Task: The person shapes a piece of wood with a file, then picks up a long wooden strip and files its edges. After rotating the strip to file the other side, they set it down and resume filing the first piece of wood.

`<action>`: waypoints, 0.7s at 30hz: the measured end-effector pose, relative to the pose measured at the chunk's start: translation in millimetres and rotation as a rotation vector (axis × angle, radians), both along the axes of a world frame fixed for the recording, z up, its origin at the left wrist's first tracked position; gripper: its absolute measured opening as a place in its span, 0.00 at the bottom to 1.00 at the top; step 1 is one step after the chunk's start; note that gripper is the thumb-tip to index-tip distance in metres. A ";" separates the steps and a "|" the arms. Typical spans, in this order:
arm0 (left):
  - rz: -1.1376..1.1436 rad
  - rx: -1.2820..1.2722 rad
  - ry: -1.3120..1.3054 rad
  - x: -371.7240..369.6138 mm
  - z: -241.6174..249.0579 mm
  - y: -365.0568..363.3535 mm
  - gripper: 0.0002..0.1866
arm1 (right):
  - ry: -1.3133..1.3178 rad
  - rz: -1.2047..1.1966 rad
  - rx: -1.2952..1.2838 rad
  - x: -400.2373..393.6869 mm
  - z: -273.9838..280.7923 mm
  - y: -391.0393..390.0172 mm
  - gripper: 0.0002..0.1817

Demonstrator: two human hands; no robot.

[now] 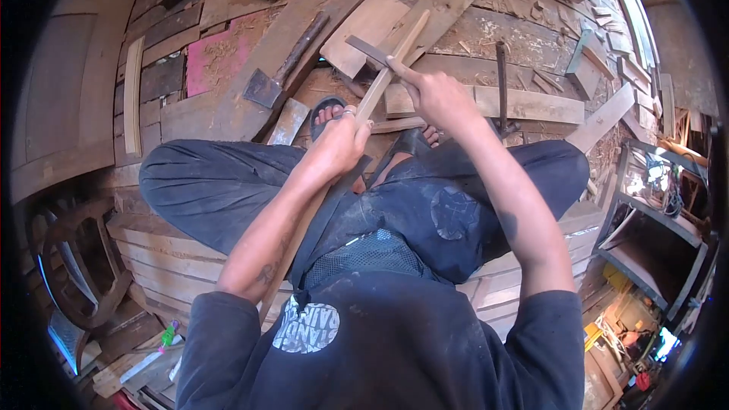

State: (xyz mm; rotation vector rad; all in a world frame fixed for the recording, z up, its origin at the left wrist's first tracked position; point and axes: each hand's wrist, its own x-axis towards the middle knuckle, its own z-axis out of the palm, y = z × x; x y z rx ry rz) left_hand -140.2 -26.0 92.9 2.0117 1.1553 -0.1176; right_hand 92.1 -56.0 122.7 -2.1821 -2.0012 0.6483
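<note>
My left hand [339, 144] is closed around a long, thin wooden strip [373, 99]. The strip slants from my left side, across my lap, up to the boards in front of me. My right hand [442, 99] is closed on a flat, narrow metal tool [366, 49], like a file or blade, which lies across the strip beyond my left hand. Its index finger reaches along the tool at the strip's edge, and the gripped end is hidden in the palm. Under the strip's far part lie a short pale board [368, 26] and a longer plank [448, 11].
A hatchet [263, 88] rests on a plank to the left. Right of my hands a hammer [501, 87] stands near a wooden block [524, 104]. Wood shavings and offcuts litter the plank floor. A panelled door [72, 91] is at far left, a dark open box [657, 250] at right.
</note>
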 end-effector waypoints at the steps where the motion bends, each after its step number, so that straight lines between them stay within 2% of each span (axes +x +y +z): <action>1: 0.001 -0.021 -0.016 -1.1 1.3 1.2 0.24 | 0.003 0.003 -0.031 2.5 5.3 -0.9 0.29; 3: 0.025 -0.039 -0.065 -1.9 0.3 -2.2 0.24 | -0.003 0.030 -0.113 10.5 20.1 -3.6 0.27; 7: 0.073 -0.002 -0.107 -5.9 -8.2 -7.1 0.24 | 0.128 0.042 -0.099 20.6 16.7 -30.8 0.27; 9: 0.022 -0.046 -0.061 -3.3 -1.8 -0.6 0.24 | 0.108 0.016 -0.107 21.7 12.9 -26.4 0.27; 12: -0.023 0.052 -0.027 -3.1 -8.2 -3.8 0.23 | 0.005 -0.071 -0.045 25.3 -19.4 10.6 0.29; 14: 0.015 -0.025 -0.026 -1.9 -0.3 0.5 0.23 | 0.013 -0.053 0.012 28.5 -23.9 20.0 0.30; 16: 0.050 -0.076 -0.049 0.1 6.5 -2.9 0.23 | 0.051 -0.039 -0.034 30.9 -18.4 9.9 0.30; 19: 0.066 -0.112 -0.117 -1.6 0.3 -2.1 0.24 | 0.226 0.044 0.071 29.4 -6.9 -31.7 0.31; 21: 0.056 -0.087 -0.088 -2.9 0.5 -4.4 0.24 | 0.140 0.029 -0.031 30.1 -1.2 -29.4 0.30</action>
